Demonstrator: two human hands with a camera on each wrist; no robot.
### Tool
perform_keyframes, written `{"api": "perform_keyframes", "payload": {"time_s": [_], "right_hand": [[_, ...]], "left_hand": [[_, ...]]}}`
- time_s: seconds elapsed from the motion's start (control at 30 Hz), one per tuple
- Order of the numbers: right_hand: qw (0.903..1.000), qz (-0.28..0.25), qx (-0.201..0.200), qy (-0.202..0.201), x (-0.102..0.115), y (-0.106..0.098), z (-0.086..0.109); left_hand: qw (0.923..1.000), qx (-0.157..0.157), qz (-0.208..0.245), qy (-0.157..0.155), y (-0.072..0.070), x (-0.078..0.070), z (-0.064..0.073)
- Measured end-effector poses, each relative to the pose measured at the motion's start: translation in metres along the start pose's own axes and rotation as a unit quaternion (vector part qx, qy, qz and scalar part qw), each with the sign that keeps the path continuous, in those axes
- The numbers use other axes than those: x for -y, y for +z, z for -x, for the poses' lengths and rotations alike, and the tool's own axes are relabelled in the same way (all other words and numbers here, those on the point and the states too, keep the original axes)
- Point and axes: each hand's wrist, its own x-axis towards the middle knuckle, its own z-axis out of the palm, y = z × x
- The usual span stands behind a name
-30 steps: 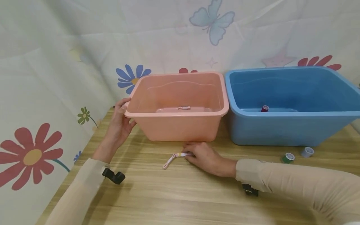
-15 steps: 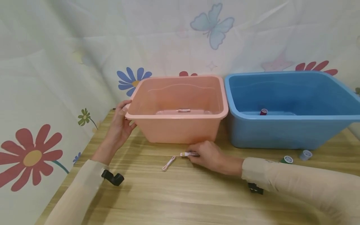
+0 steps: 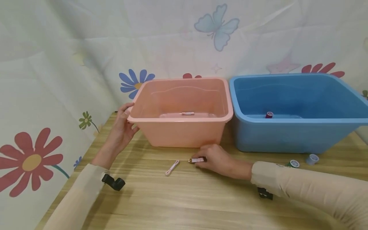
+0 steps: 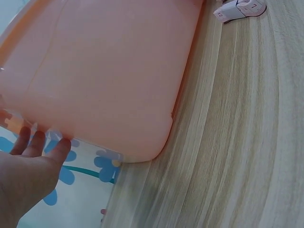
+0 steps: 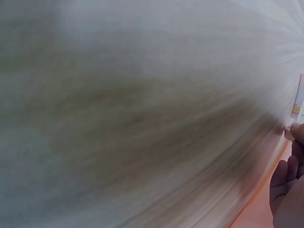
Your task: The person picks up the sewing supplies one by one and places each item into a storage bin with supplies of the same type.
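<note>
Two folded measuring tapes are on the table in front of the pink bin (image 3: 178, 133). My right hand (image 3: 219, 160) pinches one folded measuring tape (image 3: 197, 159), with its brass-coloured end pointing left. The other pale tape (image 3: 172, 168) lies slantwise to the left, apart from the hand. A third folded tape (image 3: 188, 113) rests on the pink bin's floor. My left hand (image 3: 122, 130) holds the bin's left rim; in the left wrist view its fingertips (image 4: 61, 149) touch the bin's end. The right wrist view catches only part of the right hand (image 5: 289, 190) at its edge.
A larger blue bin (image 3: 287, 137) stands right beside the pink one, with a red thread spool (image 3: 269, 115) inside. A green spool (image 3: 294, 164) and a pale grey spool (image 3: 312, 159) stand in front of it. A flower-printed cloth (image 3: 172, 38) hangs behind.
My right hand has drawn its tape slightly right, away from the loose tape, and the brass-coloured end has turned into view. The left hand stays at the rim.
</note>
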Motion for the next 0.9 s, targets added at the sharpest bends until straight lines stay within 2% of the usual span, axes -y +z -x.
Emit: {"api": "perform_keyframes", "payload": {"time_s": [0.47, 0.7, 0.9], "right_hand": [[0.9986, -0.024, -0.043, -0.017, -0.002, -0.008, -0.001], [0.9978, -0.055, -0.026, 0.027, -0.002, -0.019, 0.0], [0.9967, -0.063, -0.042, 0.029, -0.006, -0.03, 0.003]], "left_hand": [[0.9999, 0.006, -0.009, 0.004, 0.001, 0.0, 0.0], [1.0, 0.007, -0.004, 0.004, 0.0, 0.001, 0.0], [0.9999, 0.012, -0.008, 0.007, -0.002, 0.002, -0.001]]}}
